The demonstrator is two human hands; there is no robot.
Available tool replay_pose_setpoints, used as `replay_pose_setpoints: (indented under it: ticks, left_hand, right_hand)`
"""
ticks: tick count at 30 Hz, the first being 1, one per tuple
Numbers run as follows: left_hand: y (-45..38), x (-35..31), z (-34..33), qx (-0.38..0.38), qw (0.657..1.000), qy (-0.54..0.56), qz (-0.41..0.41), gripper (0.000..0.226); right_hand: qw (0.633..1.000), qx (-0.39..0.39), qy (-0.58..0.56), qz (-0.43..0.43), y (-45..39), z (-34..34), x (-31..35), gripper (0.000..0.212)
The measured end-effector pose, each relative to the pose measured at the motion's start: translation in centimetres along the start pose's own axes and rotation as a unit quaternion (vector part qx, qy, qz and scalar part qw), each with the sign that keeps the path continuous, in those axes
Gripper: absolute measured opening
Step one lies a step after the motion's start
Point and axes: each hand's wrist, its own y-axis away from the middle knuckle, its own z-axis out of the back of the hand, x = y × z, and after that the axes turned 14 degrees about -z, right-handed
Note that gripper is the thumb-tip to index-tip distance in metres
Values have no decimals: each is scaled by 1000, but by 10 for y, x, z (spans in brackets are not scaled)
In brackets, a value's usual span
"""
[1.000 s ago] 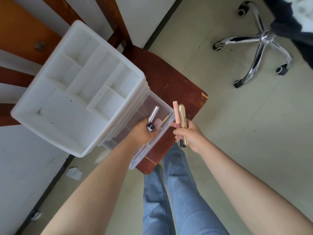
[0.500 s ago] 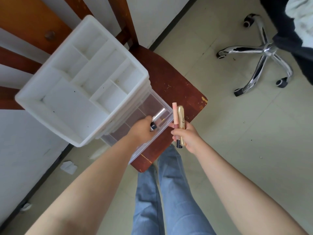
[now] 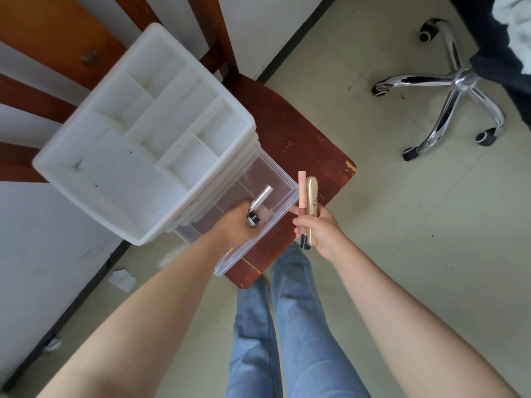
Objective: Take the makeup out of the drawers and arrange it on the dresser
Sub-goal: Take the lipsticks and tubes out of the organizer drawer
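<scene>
Seen from above, both bare forearms reaching forward over blue jeans (image 3: 287, 334). Left hand (image 3: 238, 225) stretched into the pulled-out clear drawer (image 3: 275, 222) of a white plastic organizer (image 3: 138, 156), knuckles up, fingers curled round the dark base of a silver makeup tube (image 3: 259, 203) that slants up and away above the drawer. Right hand (image 3: 321, 231) held just right of the drawer's corner, thumb side up, fingers wrapped round two upright sticks side by side and touching: a pink lip-gloss tube (image 3: 302, 196) with a dark lower end, and a gold tube (image 3: 312, 202) to its right. Forefinger tip reaching toward the drawer rim; touching or not, cannot tell. Organizer's divided top tray showing only white compartments, standing on the dark red wooden seat of a chair (image 3: 304, 139), used here as the surface. Chrome swivel-chair base (image 3: 448, 90) well apart on the pale tiled floor (image 3: 416, 239). Scraps of paper (image 3: 122, 278) near the wall.
</scene>
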Motion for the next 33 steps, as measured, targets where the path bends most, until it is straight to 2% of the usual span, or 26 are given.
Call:
replay_pose_setpoints:
  ticks: [5, 8, 12, 16, 19, 23, 29, 30, 33]
  left_hand:
    - [13, 10, -7, -10, 996, -89, 19, 46]
    - [24, 21, -12, -41, 993, -94, 53, 60]
    - [29, 33, -23, -73, 984, -132, 97, 40]
    - [22, 37, -32, -88, 982, -152, 75, 56]
    - [20, 40, -32, -66, 981, -176, 36, 55]
    - [24, 40, -23, -91, 988, -122, 17, 55]
    - [53, 17, 1, -127, 985, -113, -11, 29]
    - [63, 13, 5, -138, 985, -100, -7, 24]
    - [98, 3, 16, -181, 982, -45, 25, 27]
  right_hand:
    - [1000, 4, -9, 8, 1, -2, -5, 32]
    - [1000, 12, -23, 10, 3, -2, -8, 36]
    - [999, 9, -29, 11, 3, -4, -11, 34]
    - [999, -1, -38, 8, 2, -6, -11, 33]
    - [999, -7, -47, 12, 3, -8, -12, 30]
    - [998, -6, -56, 14, 6, -11, -13, 30]
    - [998, -58, 6, 14, 14, -31, -23, 29]
    - [998, -63, 12, 14, 16, -36, -25, 27]
    - [998, -33, 52, 19, 21, -61, -19, 25]
